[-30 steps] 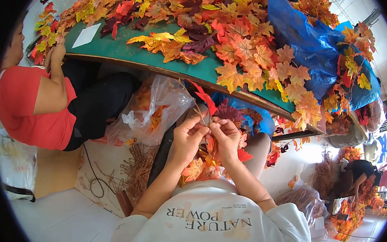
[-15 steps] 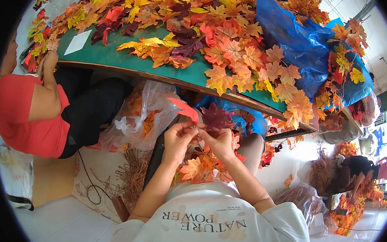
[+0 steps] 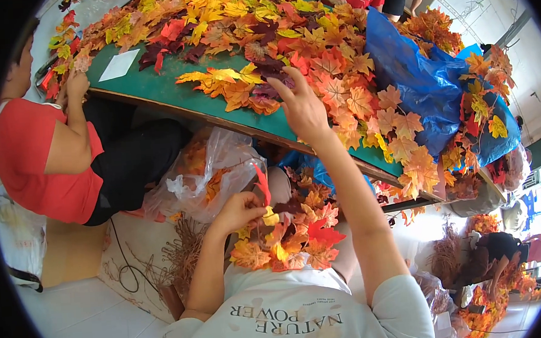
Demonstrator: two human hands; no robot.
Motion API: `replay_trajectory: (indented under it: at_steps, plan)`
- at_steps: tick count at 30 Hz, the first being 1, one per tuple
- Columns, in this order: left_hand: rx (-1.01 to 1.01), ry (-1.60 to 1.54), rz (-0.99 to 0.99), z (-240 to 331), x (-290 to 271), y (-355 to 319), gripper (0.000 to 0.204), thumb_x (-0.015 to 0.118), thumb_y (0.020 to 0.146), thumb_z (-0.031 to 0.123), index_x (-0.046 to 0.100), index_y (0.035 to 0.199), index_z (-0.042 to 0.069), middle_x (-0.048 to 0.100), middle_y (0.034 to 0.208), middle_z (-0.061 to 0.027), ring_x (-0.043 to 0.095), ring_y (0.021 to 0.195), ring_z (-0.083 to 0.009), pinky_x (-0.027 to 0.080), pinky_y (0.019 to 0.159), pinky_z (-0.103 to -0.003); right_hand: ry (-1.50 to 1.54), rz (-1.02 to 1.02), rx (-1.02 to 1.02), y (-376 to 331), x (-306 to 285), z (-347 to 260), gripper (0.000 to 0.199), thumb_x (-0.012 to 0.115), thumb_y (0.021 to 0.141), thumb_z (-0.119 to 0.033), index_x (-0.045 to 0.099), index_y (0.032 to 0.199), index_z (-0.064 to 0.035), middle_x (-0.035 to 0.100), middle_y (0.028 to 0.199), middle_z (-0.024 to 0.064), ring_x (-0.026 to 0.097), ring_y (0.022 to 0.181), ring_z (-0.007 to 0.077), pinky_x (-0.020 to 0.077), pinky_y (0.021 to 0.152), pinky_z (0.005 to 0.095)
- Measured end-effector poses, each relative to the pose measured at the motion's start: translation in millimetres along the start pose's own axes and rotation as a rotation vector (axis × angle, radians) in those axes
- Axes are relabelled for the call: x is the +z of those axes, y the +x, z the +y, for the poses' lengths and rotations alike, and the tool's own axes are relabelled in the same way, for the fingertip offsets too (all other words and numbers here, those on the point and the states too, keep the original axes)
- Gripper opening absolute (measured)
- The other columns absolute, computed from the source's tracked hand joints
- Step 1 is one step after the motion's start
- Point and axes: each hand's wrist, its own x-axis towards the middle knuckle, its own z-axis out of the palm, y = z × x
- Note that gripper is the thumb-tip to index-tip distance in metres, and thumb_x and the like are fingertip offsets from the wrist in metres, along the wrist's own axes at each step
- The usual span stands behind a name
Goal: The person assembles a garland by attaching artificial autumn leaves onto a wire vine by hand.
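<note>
Over my lap, my left hand (image 3: 241, 213) is closed in a pinch at the stem of an artificial maple-leaf garland. A red leaf (image 3: 263, 185) stands up from its fingertips. The rest of that garland (image 3: 316, 250), with orange, yellow and red leaves, lies across my lap. My right hand (image 3: 305, 110) is stretched over the table edge with thumb and fingers apart, holding nothing I can see. Its fingertips are by a heap of loose artificial leaves (image 3: 340, 93), close to dark purple leaves (image 3: 265, 90) and a yellow-orange cluster (image 3: 234, 87).
The green tabletop (image 3: 160, 83) has a wooden edge and carries a white paper (image 3: 119, 65). A blue plastic bag (image 3: 410, 80) lies at the right. A person in red (image 3: 50, 161) sits at the left. Below the table are a clear bag (image 3: 212, 172) and brown stems (image 3: 186, 255).
My right hand has left the garland over my lap and reached up and forward to the leaves on the table. My left hand has lowered slightly, still pinching the stem by the red leaf.
</note>
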Motion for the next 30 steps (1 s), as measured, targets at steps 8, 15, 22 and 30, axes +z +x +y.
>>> replay_trajectory:
  at_steps: [8, 15, 22, 30]
  plan:
    - [0.211, 0.132, 0.125, -3.1, -11.0, 4.0, 0.016, 0.066, 0.077, 0.001, 0.059, 0.091, -0.004, 0.062, 0.08, -0.006, 0.059, 0.068, -0.0104, 0.048, 0.059, -0.023, -0.284, -0.124, -0.114, 36.1, 32.4, 78.6, 0.028, 0.063, 0.073, -0.009, 0.057, 0.101, -0.0126, 0.056, 0.087, 0.0042, 0.06, 0.08, 0.0238, 0.052, 0.062, 0.0341]
    - [0.113, 0.029, 0.012, -10.2, -6.4, 5.6, 0.017, 0.066, 0.078, 0.001, 0.059, 0.092, -0.005, 0.062, 0.079, -0.0063, 0.059, 0.066, -0.0107, 0.048, 0.057, -0.023, -0.386, -0.358, 0.229, 56.6, 42.1, 56.4, 0.033, 0.059, 0.078, -0.01, 0.051, 0.109, -0.0006, 0.048, 0.108, 0.0153, 0.058, 0.088, 0.0306, 0.0524, 0.07, 0.0345]
    - [0.098, -0.025, 0.157, -5.0, -6.2, 3.1, 0.018, 0.071, 0.074, 0.004, 0.061, 0.088, -0.002, 0.061, 0.077, -0.0028, 0.057, 0.067, -0.0089, 0.047, 0.06, -0.023, -0.064, -0.182, -0.119, 47.3, 50.9, 15.9, 0.017, 0.061, 0.075, -0.01, 0.061, 0.092, -0.0073, 0.053, 0.094, 0.0134, 0.058, 0.08, 0.0314, 0.0496, 0.068, 0.0396]
    - [0.229, -0.003, 0.182, 7.8, -2.7, 7.8, 0.022, 0.07, 0.069, -0.001, 0.058, 0.086, 0.002, 0.058, 0.082, -0.0004, 0.055, 0.076, -0.01, 0.046, 0.068, -0.023, 0.037, -0.24, -0.023, 42.3, 61.3, 39.8, 0.014, 0.063, 0.077, -0.014, 0.067, 0.088, -0.0063, 0.06, 0.078, 0.015, 0.061, 0.076, 0.0319, 0.0492, 0.065, 0.0397]
